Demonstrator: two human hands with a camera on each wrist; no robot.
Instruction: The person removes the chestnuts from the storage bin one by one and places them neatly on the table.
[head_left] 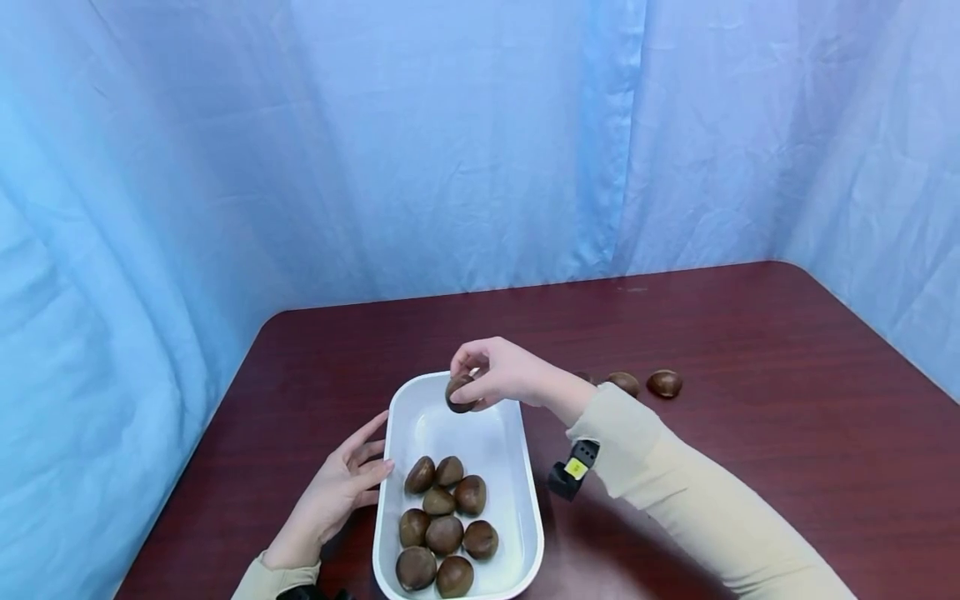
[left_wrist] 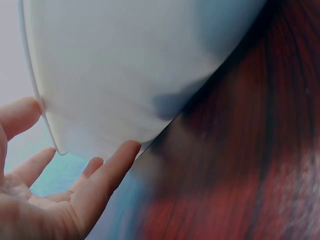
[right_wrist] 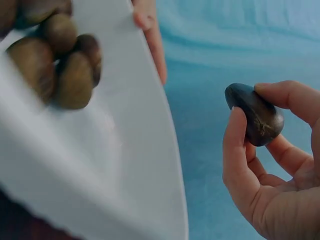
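A white oblong tray [head_left: 525,500] stands on the dark red table [head_left: 750,333], with several brown chestnuts [head_left: 444,533] heaped in its near half. My right hand [head_left: 498,373] hovers over the tray's far end and pinches one chestnut [head_left: 459,393] between thumb and fingers; the right wrist view shows that chestnut [right_wrist: 256,115] held in the fingertips above the tray [right_wrist: 125,165]. My left hand [head_left: 337,492] lies open against the tray's left side, fingers straight and touching the tray's outer wall [left_wrist: 110,90].
Two loose chestnuts [head_left: 624,383] [head_left: 664,382] lie on the table behind my right forearm. A small black device with a yellow patch [head_left: 573,468] is strapped under the right wrist. Blue cloth [head_left: 450,150] hangs around the table on three sides.
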